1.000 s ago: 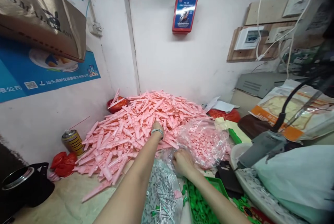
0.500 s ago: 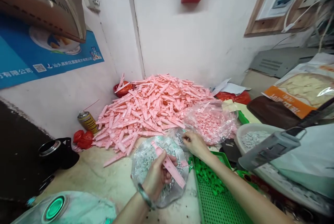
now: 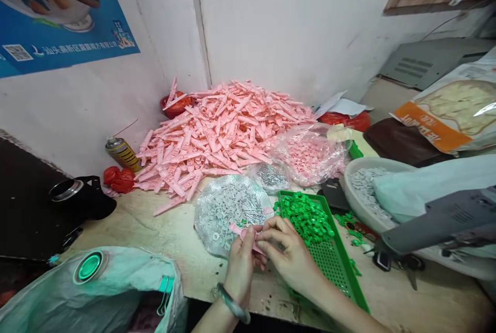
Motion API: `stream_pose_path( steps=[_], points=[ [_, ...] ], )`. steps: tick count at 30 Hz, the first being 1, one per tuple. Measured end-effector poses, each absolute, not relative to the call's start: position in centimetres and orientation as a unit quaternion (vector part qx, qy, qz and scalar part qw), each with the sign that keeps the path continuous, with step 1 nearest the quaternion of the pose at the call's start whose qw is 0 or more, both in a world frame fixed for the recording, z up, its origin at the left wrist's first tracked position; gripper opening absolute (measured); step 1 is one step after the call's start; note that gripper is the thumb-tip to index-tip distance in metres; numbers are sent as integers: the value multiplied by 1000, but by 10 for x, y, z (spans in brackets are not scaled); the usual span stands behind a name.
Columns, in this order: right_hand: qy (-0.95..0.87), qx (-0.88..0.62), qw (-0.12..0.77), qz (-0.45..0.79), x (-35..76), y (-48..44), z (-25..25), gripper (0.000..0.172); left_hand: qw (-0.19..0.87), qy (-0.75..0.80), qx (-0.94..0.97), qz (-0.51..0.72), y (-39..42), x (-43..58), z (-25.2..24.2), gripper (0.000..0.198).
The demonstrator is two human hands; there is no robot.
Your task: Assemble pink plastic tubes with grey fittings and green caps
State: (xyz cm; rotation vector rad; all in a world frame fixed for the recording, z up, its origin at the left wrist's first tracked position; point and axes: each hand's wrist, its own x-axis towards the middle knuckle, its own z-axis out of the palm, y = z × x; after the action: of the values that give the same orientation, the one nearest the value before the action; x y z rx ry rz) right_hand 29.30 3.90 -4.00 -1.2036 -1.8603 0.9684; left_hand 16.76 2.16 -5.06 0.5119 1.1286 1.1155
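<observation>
I'm grasping a pink piece (image 3: 236, 228) with the left hand (image 3: 241, 260); the right hand (image 3: 284, 251) is touching it, grip unclear. Beyond them, a dish (image 3: 199, 211) is holding grey parts (image 3: 225, 197) and pins (image 3: 251, 212); rightward, a green tray (image 3: 330, 261) is carrying green parts (image 3: 306, 216).

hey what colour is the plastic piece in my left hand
The plastic piece is pink; it shows best in the head view.

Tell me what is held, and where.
The left hand holds a pink plastic piece around its middle, narrow end exposed; whether the right hand holds anything cannot be told.
</observation>
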Motion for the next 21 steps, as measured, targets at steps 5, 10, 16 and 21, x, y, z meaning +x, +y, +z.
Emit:
stream_pose_path(
  steps=[5,10,16,21],
  points=[
    [-746,-460,360,320,292,35,-41,19,677,494,228,495,19,169,-50,61],
    [-752,-460,360,304,290,33,-40,17,680,490,222,498,18,169,-49,59],
    [-801,-422,355,232,288,27,-36,24,659,512,250,490,15,167,-51,56],
    [-804,-419,297,299,278,42,-34,16,646,528,242,495,11,152,-55,58]
  ],
)
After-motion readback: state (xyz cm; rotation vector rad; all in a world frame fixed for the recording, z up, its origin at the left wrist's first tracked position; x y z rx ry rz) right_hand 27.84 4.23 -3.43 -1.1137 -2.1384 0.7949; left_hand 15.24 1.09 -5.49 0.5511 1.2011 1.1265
